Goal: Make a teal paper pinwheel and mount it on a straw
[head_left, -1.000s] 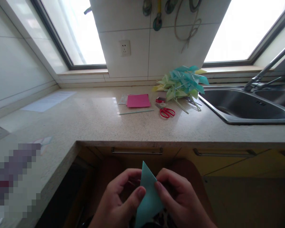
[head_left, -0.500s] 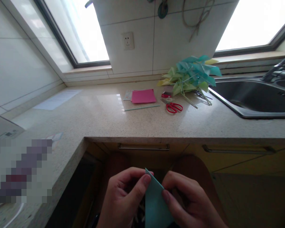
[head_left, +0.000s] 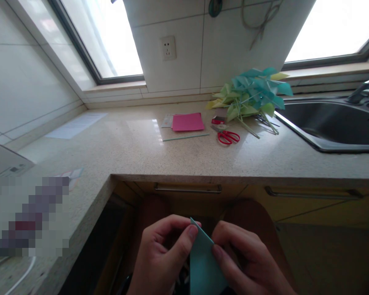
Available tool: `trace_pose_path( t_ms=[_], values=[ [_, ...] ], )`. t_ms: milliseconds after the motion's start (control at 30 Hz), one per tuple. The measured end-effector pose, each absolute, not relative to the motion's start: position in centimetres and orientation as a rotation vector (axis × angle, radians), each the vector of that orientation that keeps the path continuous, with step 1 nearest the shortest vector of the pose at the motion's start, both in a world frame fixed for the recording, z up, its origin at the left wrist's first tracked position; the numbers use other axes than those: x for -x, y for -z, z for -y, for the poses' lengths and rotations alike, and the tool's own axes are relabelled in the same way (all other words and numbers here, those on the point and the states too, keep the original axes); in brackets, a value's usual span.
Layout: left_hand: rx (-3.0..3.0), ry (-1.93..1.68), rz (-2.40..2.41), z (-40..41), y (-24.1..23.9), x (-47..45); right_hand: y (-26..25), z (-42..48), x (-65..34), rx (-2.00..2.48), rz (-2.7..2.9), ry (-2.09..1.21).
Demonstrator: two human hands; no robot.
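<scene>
Low in the head view, a folded sheet of light blue paper (head_left: 203,264) is held between both hands over my lap. My left hand (head_left: 169,250) pinches it near its pointed top corner, thumb in front. On the slanting right edge, my right hand (head_left: 241,256) grips the fold between thumb and bent forefinger. The lower end of the paper runs out of the picture. Up on the counter lie a stack of pink paper (head_left: 188,122), a thin pale green stick (head_left: 186,137) and red-handled scissors (head_left: 228,137).
Paper pinwheels (head_left: 255,92) in blue, green and yellow are heaped beside the sink (head_left: 318,145). A small red box (head_left: 218,119) sits behind the scissors. White sheets (head_left: 76,125) lie at the back left. The counter's front edge (head_left: 178,177) runs between my hands and these things.
Both hands keep the same hold on the blue paper. The whole view has shifted slightly, so the counter things appear a little further right and higher.
</scene>
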State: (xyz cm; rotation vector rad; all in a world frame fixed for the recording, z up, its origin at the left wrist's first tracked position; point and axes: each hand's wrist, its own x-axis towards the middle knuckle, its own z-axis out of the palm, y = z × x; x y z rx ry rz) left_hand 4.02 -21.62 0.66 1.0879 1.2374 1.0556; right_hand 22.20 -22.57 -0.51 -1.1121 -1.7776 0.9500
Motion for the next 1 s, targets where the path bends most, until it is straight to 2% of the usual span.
trace_pose_path(
  t_ms=[1000],
  values=[
    [-0.939,-1.141,-1.206,21.73,-0.58,-4.58,0.89,22.49,-22.22,1.081,1.838,-0.9]
  ],
)
